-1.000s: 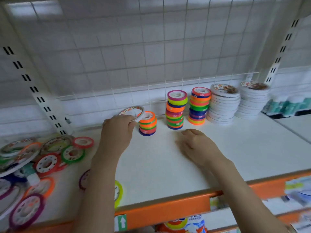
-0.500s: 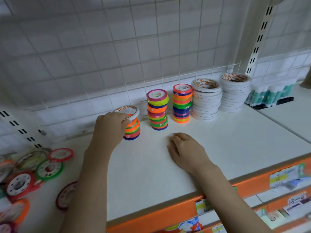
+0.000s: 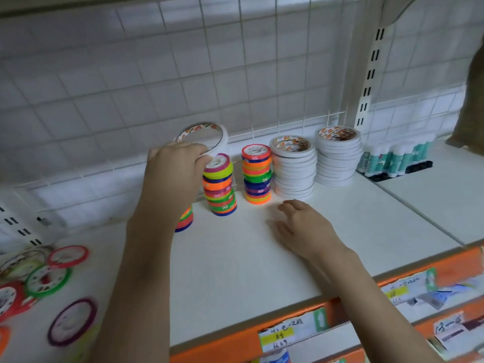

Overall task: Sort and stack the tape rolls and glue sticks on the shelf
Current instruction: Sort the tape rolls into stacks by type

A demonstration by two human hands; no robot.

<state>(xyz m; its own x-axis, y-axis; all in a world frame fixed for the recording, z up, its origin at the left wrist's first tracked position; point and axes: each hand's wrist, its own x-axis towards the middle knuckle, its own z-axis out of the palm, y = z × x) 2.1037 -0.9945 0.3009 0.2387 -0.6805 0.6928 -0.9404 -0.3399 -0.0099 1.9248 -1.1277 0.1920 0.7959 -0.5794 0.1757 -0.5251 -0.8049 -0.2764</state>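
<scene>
My left hand [image 3: 174,174] grips a white tape roll [image 3: 203,133] with an orange-printed core, raised above the coloured stacks. Below it stand a short coloured stack [image 3: 185,218], partly hidden by my wrist, and two taller coloured stacks [image 3: 219,187] [image 3: 256,174]. Two stacks of white tape rolls [image 3: 293,169] [image 3: 337,155] stand to their right. Glue sticks [image 3: 395,158] line up at the far right. My right hand [image 3: 303,226] rests flat on the white shelf [image 3: 235,271], holding nothing.
Loose coloured tape rolls [image 3: 60,279] lie scattered at the shelf's left end. A wire grid [image 3: 235,74] backs the shelf. An orange front edge [image 3: 288,318] with price labels runs below. A slotted upright [image 3: 369,82] stands behind the white stacks.
My left hand has lifted the white roll up and to the right, from the short coloured stack to above the taller one. My right hand has stayed on the shelf.
</scene>
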